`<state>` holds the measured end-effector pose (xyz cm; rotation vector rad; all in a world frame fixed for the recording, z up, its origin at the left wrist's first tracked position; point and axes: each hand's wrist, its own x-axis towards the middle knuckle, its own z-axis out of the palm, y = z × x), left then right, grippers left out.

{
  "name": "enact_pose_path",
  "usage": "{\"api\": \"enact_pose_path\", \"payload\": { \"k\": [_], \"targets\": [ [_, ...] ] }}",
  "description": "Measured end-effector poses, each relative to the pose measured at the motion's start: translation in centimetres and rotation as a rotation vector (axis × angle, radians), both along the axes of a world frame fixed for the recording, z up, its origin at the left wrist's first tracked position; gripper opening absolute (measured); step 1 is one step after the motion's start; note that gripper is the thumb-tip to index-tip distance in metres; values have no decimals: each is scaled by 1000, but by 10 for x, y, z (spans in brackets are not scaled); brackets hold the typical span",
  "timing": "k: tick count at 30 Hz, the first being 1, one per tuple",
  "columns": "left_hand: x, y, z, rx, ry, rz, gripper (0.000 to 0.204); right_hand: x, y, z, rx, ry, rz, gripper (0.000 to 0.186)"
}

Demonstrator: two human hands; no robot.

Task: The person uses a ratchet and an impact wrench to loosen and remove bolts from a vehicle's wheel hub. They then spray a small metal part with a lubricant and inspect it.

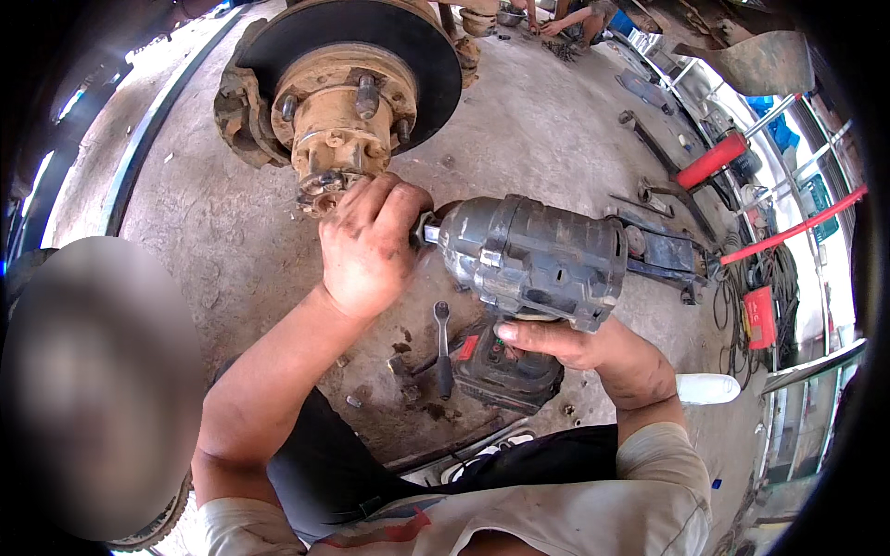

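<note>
My left hand [369,243] is closed around a part at the wrench's nose, mostly hidden by the fingers, just below the rusty hub [336,130] with studs and a black disc [428,79]. My right hand [565,345] grips the handle of a large black cordless impact wrench [530,255], its thumb near the buttons above the battery [505,380]. The wrench lies sideways, its square drive pointing toward my left hand. A ratchet [443,352] is on the concrete floor [222,278] beneath, beside small dark metal pieces.
A red-and-black jack [709,159], long bars [667,157], a red-handled tool [793,227] and hoses [732,315] are along the right. A metal rail [153,139] runs on the left, above a blurred area. Another person's hands [547,26] show at the top among small parts.
</note>
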<state>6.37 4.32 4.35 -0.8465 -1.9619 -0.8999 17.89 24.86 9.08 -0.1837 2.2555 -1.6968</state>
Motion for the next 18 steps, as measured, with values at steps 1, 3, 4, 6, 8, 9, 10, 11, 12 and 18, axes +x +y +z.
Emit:
{"api": "enact_pose_path", "payload": {
  "k": [1, 3, 4, 6, 8, 9, 10, 11, 12, 18],
  "targets": [
    [0, 0, 3, 7, 21, 0, 26, 0, 0, -1, -17, -46, -11, 35],
    [2, -1, 6, 4, 8, -30, 26, -1, 2, -5, 11, 53, 24, 35],
    [3, -2, 7, 4, 3, -46, 26, -3, 6, -10, 58, 199, 68, 35],
    [5, -2, 10, 16, 24, -56, 26, -7, 14, -14, 171, 462, 169, 36],
    [7, 0, 10, 46, 31, -69, 23, -10, 23, -12, 317, 686, 285, 36],
    [7, 1, 9, 64, 31, -76, 22, -4, 23, -11, 335, 649, 213, 36],
    [9, 1, 9, 75, 33, -76, 24, -4, 21, -9, 340, 682, 223, 35],
    [10, 0, 11, 58, 28, -67, 23, -6, 19, -8, 345, 716, 234, 34],
    [11, -2, 13, 40, 23, -59, 22, -7, 17, -7, 350, 749, 245, 33],
    [12, -3, 11, -25, 60, -75, 16, -6, 8, -5, 338, 728, 221, 28]
  ]
}}
